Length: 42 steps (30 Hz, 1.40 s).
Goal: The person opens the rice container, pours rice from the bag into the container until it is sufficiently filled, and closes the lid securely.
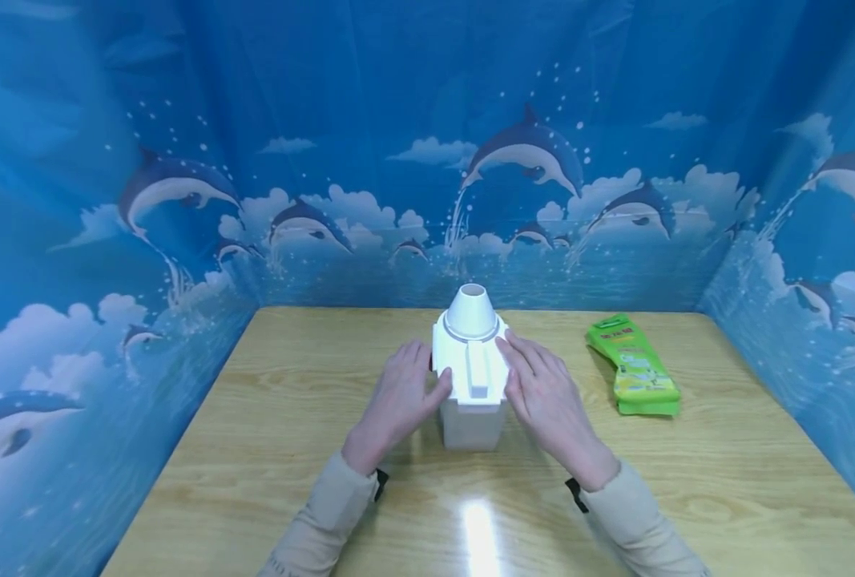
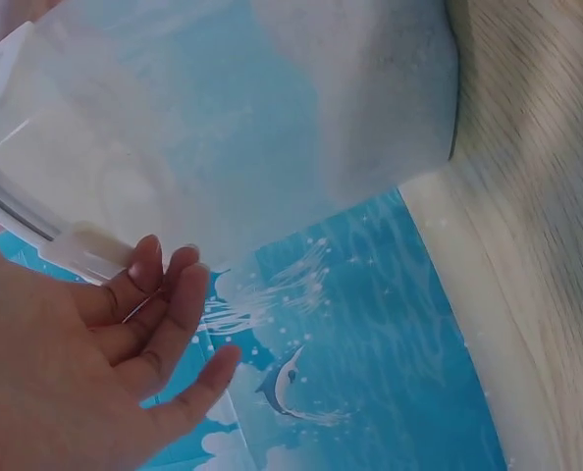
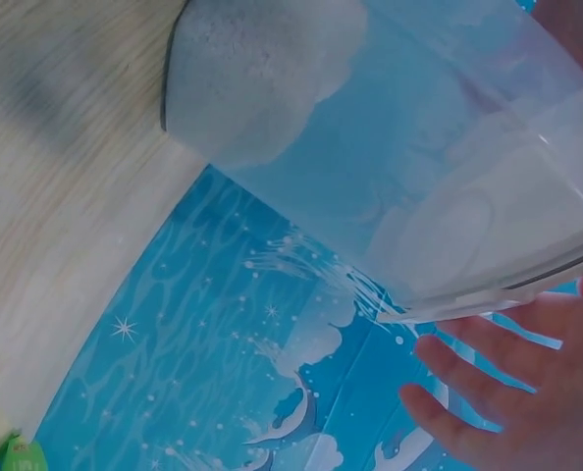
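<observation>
A translucent plastic storage box point(image 1: 473, 426) stands upright on the table, partly filled with pale, powdery-looking contents point(image 2: 395, 108). Its white lid point(image 1: 459, 362) carries a white cone point(image 1: 472, 314) with an opening at the top and a raised bar in front. At the lid's left edge is my left hand point(image 1: 398, 393), thumb over the rim; in the left wrist view its loosely bent fingertips touch a side clip point(image 2: 87, 250). On the opposite side my right hand point(image 1: 548, 397) touches the lid's edge. Its fingers look extended and spread beneath the right side clip point(image 3: 449, 309).
A green packet point(image 1: 635, 365) lies on the wooden table point(image 1: 312, 385) to the right of the box. Blue curtains point(image 1: 413, 184) printed with dolphins enclose the back and both sides.
</observation>
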Available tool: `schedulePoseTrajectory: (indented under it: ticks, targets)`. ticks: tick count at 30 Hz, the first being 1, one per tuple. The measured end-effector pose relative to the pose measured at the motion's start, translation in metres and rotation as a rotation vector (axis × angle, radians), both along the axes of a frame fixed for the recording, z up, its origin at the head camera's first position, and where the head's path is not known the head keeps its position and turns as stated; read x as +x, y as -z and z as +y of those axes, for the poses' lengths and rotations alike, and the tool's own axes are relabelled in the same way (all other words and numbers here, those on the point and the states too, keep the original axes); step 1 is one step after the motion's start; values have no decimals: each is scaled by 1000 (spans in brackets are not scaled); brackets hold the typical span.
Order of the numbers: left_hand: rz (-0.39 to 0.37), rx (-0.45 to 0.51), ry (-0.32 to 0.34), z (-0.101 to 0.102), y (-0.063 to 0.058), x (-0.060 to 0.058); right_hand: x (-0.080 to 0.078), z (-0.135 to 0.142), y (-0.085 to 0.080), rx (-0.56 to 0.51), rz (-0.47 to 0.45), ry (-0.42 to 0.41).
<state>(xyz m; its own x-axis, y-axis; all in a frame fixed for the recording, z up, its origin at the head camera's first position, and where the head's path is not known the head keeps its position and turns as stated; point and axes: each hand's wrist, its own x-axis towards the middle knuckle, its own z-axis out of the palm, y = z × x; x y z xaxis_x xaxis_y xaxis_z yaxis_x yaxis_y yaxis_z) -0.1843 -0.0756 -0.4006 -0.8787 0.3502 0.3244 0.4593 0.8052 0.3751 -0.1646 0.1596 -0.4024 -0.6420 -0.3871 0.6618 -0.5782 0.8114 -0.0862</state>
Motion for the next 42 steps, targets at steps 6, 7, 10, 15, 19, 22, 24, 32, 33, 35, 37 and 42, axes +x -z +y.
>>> schedulePoseTrajectory:
  ticks: [6,7,10,15,19,22,24,32,33,35,37,42]
  targets:
    - [-20,-22,-70,1,-2,4,2,3,-1,7,-46,8]
    - [-20,-26,-82,1,-2,5,2,3,-1,10,-52,11]
    - [-8,-35,-113,2,-4,7,3,3,-1,14,-66,18]
    - [7,-22,-124,3,-7,8,3,3,-1,6,-80,23]
    - [8,-37,-103,4,-9,10,3,3,-1,6,-92,25]
    - [10,-65,-96,5,-11,11,2,3,-2,4,-103,26]
    - [9,-79,-97,5,-13,13,2,3,-1,-4,-112,26]
    - [44,-100,-102,5,-13,13,2,2,-1,-26,-143,34]
    - [48,-101,-102,5,-13,12,2,2,-2,-29,-151,37]
    - [53,-104,-103,5,-14,13,2,2,-3,-34,-175,49]
    - [59,-103,-102,5,-14,13,2,2,-4,-40,-198,65]
    - [68,-100,-94,4,-15,14,1,5,-8,-56,-223,94]
